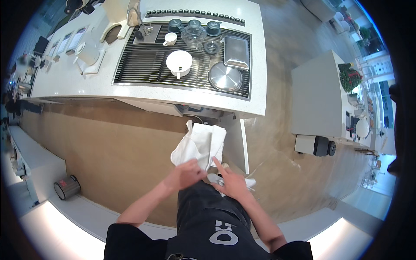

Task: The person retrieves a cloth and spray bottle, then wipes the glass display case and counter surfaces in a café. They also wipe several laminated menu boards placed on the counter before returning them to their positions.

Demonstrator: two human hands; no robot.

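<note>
A white cloth (201, 144), partly folded over along its right side, hangs in front of me above the brown floor. My left hand (191, 174) grips its near edge with curled fingers. My right hand (232, 183) lies at the cloth's near right corner, the index finger stretched along the folded strip. Something white (250, 183) shows beside and beneath the right hand; whether it is cloth or a shoe is unclear. A dark apron (211, 211) with white lettering covers my front.
Ahead, a white counter (182, 92) has a slatted metal drain grate (139, 66) bearing a white handled vessel (179, 61), dark cups (213, 28), a metal tray (236, 52) and a round metal lid or pan (225, 76). Below, a cabinet door (244, 146) stands ajar. A metal bin (67, 187) is at left.
</note>
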